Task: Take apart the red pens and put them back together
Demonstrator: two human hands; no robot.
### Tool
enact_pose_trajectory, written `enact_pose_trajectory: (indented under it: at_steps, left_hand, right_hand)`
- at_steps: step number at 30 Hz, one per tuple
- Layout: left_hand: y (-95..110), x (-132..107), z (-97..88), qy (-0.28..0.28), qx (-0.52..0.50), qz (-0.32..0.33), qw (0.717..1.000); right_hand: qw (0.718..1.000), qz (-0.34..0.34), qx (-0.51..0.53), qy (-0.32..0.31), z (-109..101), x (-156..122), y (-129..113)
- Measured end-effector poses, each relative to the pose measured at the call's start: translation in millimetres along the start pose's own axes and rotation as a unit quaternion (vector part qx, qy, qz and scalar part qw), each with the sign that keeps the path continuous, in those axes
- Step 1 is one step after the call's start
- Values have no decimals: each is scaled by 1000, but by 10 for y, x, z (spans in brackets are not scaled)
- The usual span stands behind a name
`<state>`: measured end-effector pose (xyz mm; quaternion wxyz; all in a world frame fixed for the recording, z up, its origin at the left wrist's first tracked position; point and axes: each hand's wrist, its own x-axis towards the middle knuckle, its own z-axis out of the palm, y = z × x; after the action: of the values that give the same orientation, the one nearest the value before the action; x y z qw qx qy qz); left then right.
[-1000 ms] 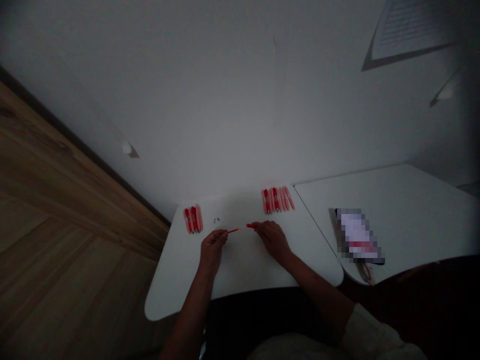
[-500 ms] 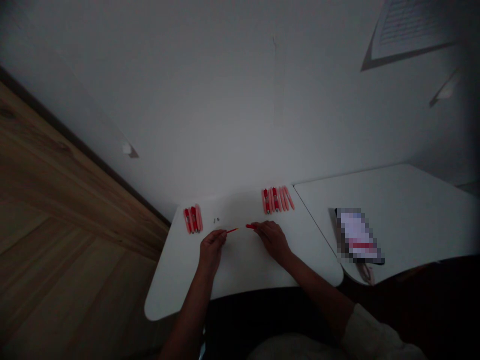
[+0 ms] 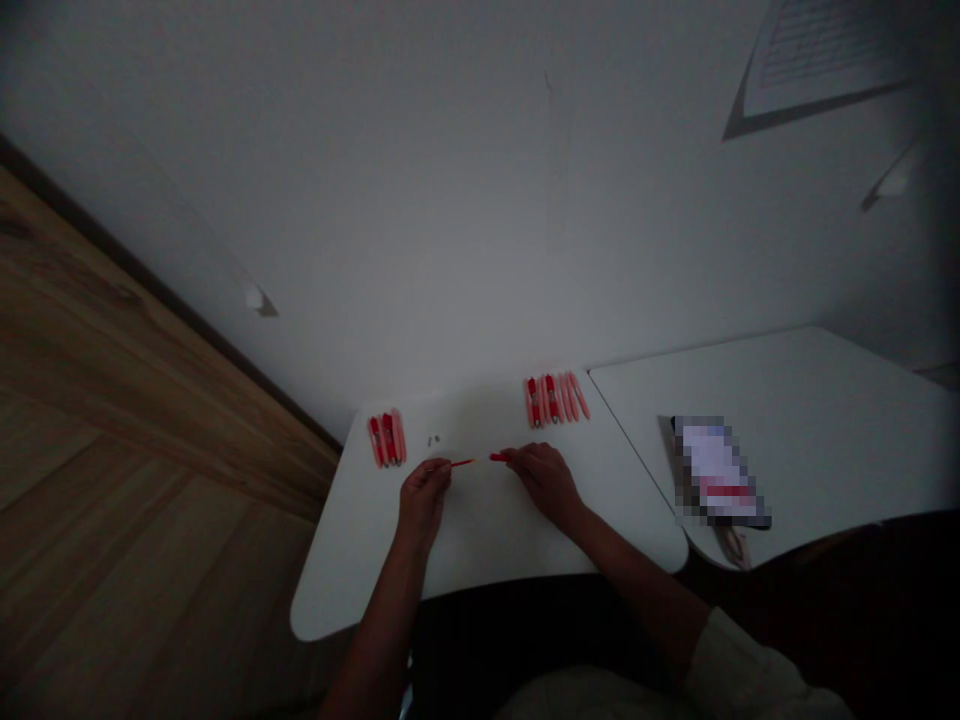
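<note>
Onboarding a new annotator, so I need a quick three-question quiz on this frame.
1. Which hand holds the thin red rod?
2. True or false: the rod touches the short red piece in the other hand.
3. How many clusters of red and pink pens lie on the white table?

Key:
1. The left hand.
2. False: a gap separates the rod from the piece held by the right hand.
3. Two.
</note>
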<state>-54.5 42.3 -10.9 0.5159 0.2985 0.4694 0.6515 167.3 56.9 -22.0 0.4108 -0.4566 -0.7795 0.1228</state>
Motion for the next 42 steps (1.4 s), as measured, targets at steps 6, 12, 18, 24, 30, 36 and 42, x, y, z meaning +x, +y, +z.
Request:
enact_pose_trajectory:
  at_steps: [6, 12, 18, 24, 30, 36, 42]
  left_hand:
    - [8, -7, 14, -5, -43, -8, 999]
    - [5, -23, 28, -18, -5, -2, 1000]
    - [-4, -16, 23, -43, 28, 9, 999]
    - [-8, -44, 59, -73, 138, 35, 987]
    - [49, -103, 108, -81, 194, 41, 977]
    - [61, -121, 135, -82, 205, 31, 975]
    - [44, -116, 130, -99, 247, 49, 963]
  right_hand:
    - [999, -23, -33, -24, 2, -1, -31]
    - [999, -22, -19, -22, 0, -3, -38]
    - [999, -29, -5, -38, -22, -4, -79]
    - [998, -41, -11, -44, -10, -16, -86]
    - [998, -41, -13, -49, 9, -20, -73]
    - [998, -49, -20, -47, 19, -22, -66]
    - [997, -48, -18, -54, 26, -25, -63]
